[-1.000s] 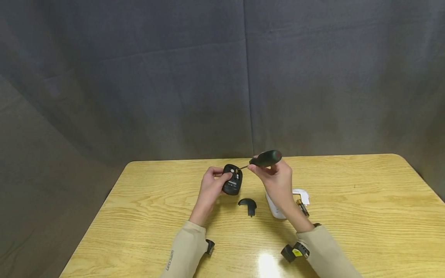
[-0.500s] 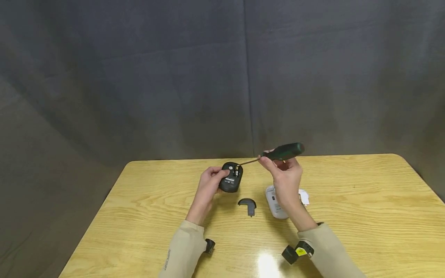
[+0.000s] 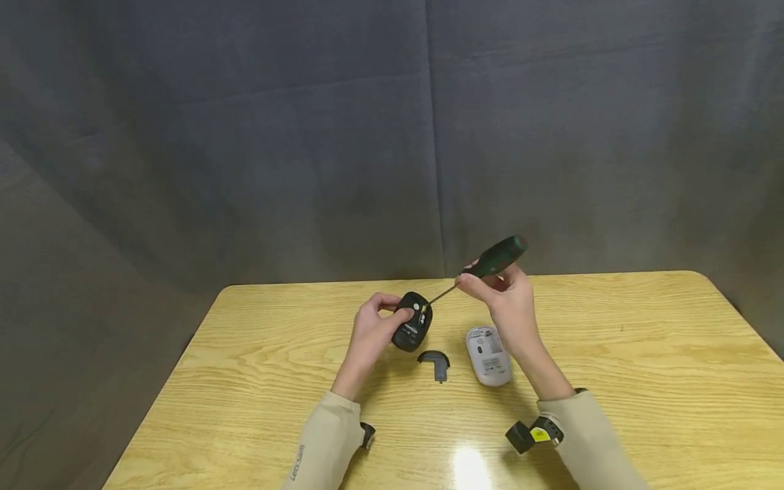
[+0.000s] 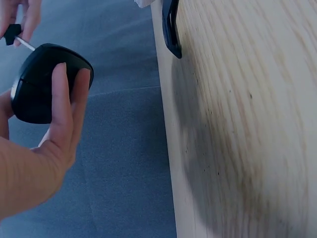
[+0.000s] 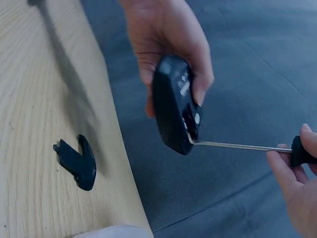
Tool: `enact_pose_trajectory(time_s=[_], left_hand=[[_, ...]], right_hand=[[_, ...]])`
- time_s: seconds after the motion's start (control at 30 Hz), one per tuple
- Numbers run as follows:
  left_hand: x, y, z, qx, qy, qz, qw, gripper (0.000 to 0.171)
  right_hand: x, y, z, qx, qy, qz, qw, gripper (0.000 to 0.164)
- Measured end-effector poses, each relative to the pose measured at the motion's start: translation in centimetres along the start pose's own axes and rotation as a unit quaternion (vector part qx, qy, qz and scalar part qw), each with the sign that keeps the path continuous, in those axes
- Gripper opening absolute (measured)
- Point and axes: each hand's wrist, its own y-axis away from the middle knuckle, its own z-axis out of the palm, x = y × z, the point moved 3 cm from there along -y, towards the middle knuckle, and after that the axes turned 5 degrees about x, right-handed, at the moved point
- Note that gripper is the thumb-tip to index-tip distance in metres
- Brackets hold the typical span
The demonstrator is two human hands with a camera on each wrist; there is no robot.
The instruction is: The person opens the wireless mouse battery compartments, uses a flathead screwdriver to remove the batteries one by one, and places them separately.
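Note:
My left hand (image 3: 381, 328) grips a black computer mouse (image 3: 412, 335), its underside turned up and its battery compartment uncovered. A battery (image 3: 423, 313) shows in that slot. In the left wrist view, fingers (image 4: 60, 94) wrap the mouse's rounded back. My right hand (image 3: 505, 299) holds a screwdriver (image 3: 499, 256) with a dark green handle, pinched near where the shaft begins. The thin metal shaft (image 5: 237, 146) slants down to the mouse, its tip right at the compartment's end. The black curved battery cover (image 3: 437, 363) lies on the table below the mouse.
A white mouse (image 3: 488, 356) lies underside up with its compartment uncovered, beside my right forearm. The wooden table (image 3: 245, 381) ends at a dark grey curtain (image 3: 331, 170) behind. Black wrist cameras (image 3: 520, 436) hang under both sleeves.
The screwdriver has swung to a steeper angle, and my right hand has shifted right. The black mouse has dipped and tilted slightly. My forearm now hides the white cover and loose battery.

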Motion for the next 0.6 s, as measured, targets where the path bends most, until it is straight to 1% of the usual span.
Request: enact_pose_trajectory(time_s=[0.07,0.13,0.2,0.33,0.43,0.6], left_hand=[[0.0,0.1,-0.1,-0.003,-0.008,0.007,0.9999,0.030],[0.0,0.1,-0.1,-0.006,-0.014,0.015,0.9998,0.029],[0.0,0.1,-0.1,-0.006,-0.016,0.021,0.9996,0.029],[0.1,0.1,0.0,-0.007,-0.009,0.025,0.9996,0.028],[0.1,0.2,0.1,-0.010,-0.003,0.027,0.9996,0.027],[0.1,0.3,0.4,-0.008,-0.012,0.039,0.9991,0.027]], right_hand=[[0.2,-0.3,-0.4,-0.006,-0.051,0.033,0.998,0.017],[0.4,-0.7,-0.7,-0.007,-0.093,0.061,0.994,0.014],[0.6,-1.0,-1.1,-0.001,-0.128,0.087,0.988,0.012],[0.5,-1.3,-1.8,0.019,-0.180,0.133,0.974,0.011],[0.5,-1.4,-2.1,0.030,-0.204,0.162,0.965,0.011],[0.6,-1.3,-2.3,0.051,-0.205,0.197,0.957,0.011]])
